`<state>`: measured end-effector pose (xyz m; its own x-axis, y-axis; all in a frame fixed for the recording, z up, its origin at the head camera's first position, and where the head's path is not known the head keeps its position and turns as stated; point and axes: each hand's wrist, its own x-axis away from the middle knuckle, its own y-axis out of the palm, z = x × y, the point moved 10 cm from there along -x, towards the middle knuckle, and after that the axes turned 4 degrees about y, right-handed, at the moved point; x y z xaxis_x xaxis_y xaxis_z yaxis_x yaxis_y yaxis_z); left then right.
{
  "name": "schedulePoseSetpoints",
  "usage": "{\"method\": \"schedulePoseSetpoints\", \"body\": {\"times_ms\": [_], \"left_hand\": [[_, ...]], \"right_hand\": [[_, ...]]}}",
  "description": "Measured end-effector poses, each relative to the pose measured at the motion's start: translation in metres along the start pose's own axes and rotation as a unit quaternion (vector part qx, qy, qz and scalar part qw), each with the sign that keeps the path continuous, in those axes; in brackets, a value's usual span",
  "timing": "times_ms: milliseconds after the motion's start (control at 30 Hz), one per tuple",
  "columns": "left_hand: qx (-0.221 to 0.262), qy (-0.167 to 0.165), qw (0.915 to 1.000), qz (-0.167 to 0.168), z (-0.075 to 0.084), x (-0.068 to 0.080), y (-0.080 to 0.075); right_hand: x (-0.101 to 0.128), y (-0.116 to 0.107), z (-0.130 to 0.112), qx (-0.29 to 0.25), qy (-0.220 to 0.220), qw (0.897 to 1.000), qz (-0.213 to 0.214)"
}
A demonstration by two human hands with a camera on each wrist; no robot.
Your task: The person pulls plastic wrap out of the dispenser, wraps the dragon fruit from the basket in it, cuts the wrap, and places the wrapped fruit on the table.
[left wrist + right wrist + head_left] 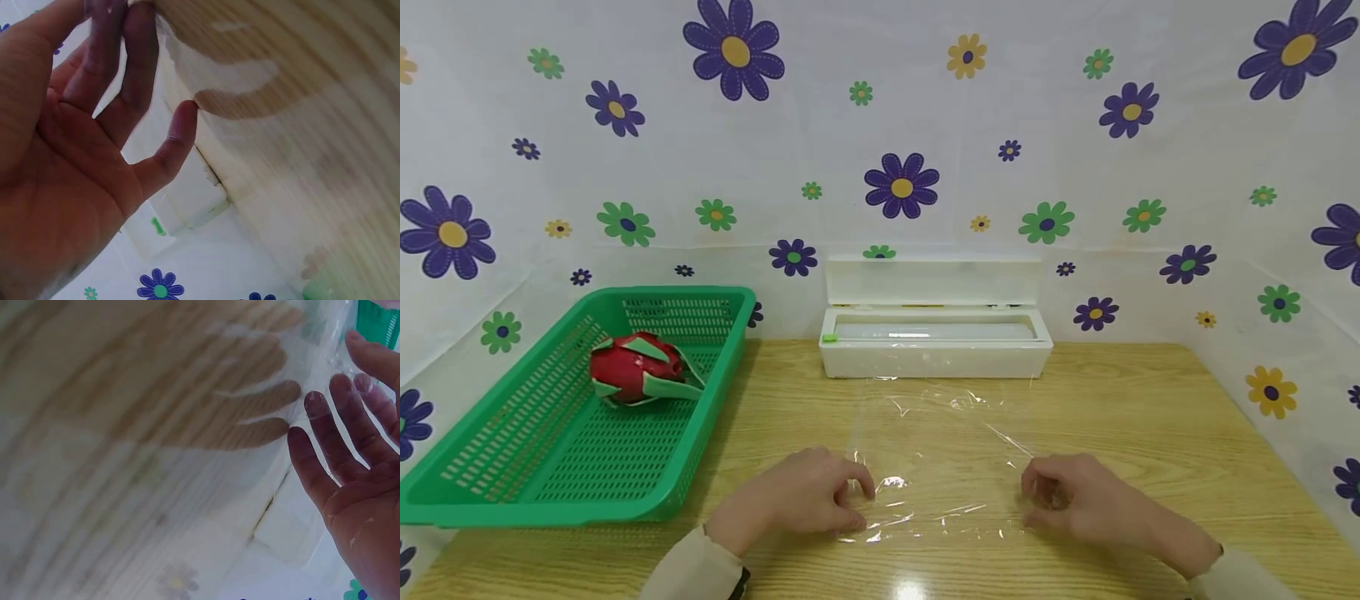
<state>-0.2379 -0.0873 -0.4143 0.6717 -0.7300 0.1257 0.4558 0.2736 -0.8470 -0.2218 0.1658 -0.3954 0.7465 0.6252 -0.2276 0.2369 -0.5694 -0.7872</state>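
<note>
A sheet of clear plastic wrap [936,467] lies over the table, running from the front of a white wrap dispenser [936,360] toward me. My left hand [812,492] is at the sheet's near left corner, fingers bent loosely, with a gap between thumb and index finger. At the near right corner my right hand [1078,500] touches down, its thumb apart from the other fingers. In the right wrist view those fingers [322,444] are nearly straight, tips at the tabletop. The dispenser's lid [934,282] stands raised, showing the roll [932,331] inside.
To the left stands a green plastic basket [572,508] with a red dragon fruit [634,367] in it. A small green slider [830,338] sits at the dispenser's left end. Behind the wooden table [1120,400] hangs a flower-patterned white sheet [820,133].
</note>
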Motion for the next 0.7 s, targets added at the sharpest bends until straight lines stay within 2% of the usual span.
{"method": "schedulePoseSetpoints", "body": {"times_ms": [167,333,567,700], "left_hand": [[-0.053,0.018,0.9984,0.010,0.007,0.001,-0.003],[-0.060,0.030,0.9974,0.025,0.012,0.003,-0.006],[-0.024,0.024,0.9991,0.028,0.008,0.008,-0.004],[-0.021,0.024,0.9991,0.027,0.008,0.009,-0.003]], "right_hand": [[0.008,0.004,-0.010,0.073,-0.038,0.997,0.004],[0.016,-0.002,-0.012,0.105,-0.035,0.993,0.035],[0.027,-0.012,-0.009,0.080,-0.024,0.994,0.067],[0.031,-0.011,-0.008,0.046,-0.021,0.998,0.049]]}}
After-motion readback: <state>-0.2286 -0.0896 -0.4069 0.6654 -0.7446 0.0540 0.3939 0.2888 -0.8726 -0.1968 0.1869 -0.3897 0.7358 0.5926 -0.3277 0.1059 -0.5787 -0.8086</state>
